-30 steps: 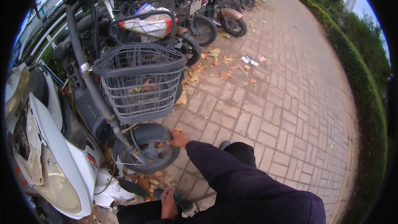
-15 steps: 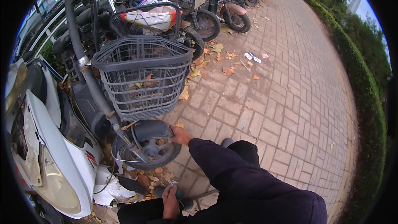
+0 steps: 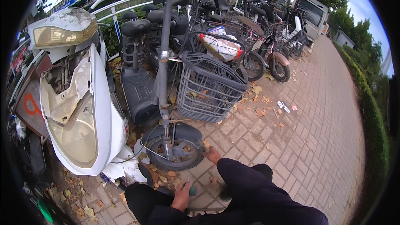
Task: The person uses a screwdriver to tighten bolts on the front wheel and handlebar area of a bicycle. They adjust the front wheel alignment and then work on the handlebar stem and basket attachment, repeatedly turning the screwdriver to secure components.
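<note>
Front wheel [image 3: 175, 152]: small, black tyre, belonging to a dark bicycle [image 3: 166, 79]; stands on the brick pavement [image 3: 316, 141] close to its left edge, dry leaves [image 3: 164, 177] heaped against its lower side.
Right hand [image 3: 212, 155]: rests at the wheel's right side, fingers laid against the tyre; whether they are spread or curled cannot be told.
Left hand [image 3: 182, 195]: below the wheel, closed round a green-handled tool [image 3: 191, 188] whose thin shaft points up toward the tyre.
Wire basket [image 3: 208, 89]: grey, mounted above the wheel, a few leaves inside.
White scooter [image 3: 79, 100]: just beside the bicycle on the left, front panel cracked open.
Further bicycles and scooters [image 3: 258, 29]: parked in a row along the same edge, toward the far end.
Hedge [image 3: 371, 108]: borders the pavement's right edge.
Litter scraps [image 3: 285, 106]: mid-pavement, well apart from the wheel.
</note>
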`<action>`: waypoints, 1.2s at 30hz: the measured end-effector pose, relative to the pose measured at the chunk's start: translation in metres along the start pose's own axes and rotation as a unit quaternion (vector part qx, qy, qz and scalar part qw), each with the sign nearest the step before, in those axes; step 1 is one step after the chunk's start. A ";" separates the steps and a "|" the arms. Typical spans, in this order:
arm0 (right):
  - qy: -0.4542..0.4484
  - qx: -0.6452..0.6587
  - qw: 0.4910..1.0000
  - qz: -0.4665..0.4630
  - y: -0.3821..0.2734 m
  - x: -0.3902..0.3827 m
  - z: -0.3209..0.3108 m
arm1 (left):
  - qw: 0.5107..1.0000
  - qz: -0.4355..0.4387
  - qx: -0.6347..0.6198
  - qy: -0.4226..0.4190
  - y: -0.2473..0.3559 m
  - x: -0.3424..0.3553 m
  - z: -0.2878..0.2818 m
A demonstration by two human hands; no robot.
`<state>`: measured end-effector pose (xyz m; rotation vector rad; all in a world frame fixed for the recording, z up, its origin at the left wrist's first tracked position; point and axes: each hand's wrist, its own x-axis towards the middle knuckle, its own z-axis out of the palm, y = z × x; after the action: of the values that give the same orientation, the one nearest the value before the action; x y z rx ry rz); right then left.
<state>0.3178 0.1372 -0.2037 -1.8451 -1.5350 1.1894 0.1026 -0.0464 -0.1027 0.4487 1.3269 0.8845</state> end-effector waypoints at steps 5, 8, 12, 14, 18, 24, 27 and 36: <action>-0.137 0.062 0.988 0.016 -0.022 -0.025 -0.029 | 0.993 0.028 -0.078 -0.082 0.023 -0.012 0.000; -0.201 0.101 0.973 0.048 -0.042 -0.053 -0.047 | 0.989 0.054 -0.112 -0.084 0.032 -0.021 -0.001; -0.245 0.126 0.961 -0.005 -0.082 -0.094 -0.074 | 0.981 0.093 -0.136 -0.099 0.038 -0.028 -0.005; -0.242 0.128 0.962 -0.021 -0.104 -0.115 -0.085 | 0.978 0.103 -0.151 -0.096 0.041 -0.029 -0.008; -0.222 0.167 0.960 -0.043 -0.135 -0.143 -0.088 | 0.977 0.121 -0.163 -0.065 0.047 -0.029 -0.011; -0.223 0.157 0.962 -0.034 -0.151 -0.159 -0.073 | 0.979 0.100 -0.168 -0.061 0.054 -0.035 -0.014; -0.221 0.175 0.959 -0.026 -0.155 -0.165 -0.069 | 0.977 0.112 -0.166 -0.075 0.055 -0.036 -0.014; -0.323 0.190 0.927 0.015 -0.159 -0.174 -0.015 | 0.967 0.251 -0.038 -0.031 0.046 -0.028 -0.004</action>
<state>0.2420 0.0185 -0.0141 -1.2793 -1.4303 2.0849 0.0848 -0.0407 -0.0515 0.7667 1.1320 1.3228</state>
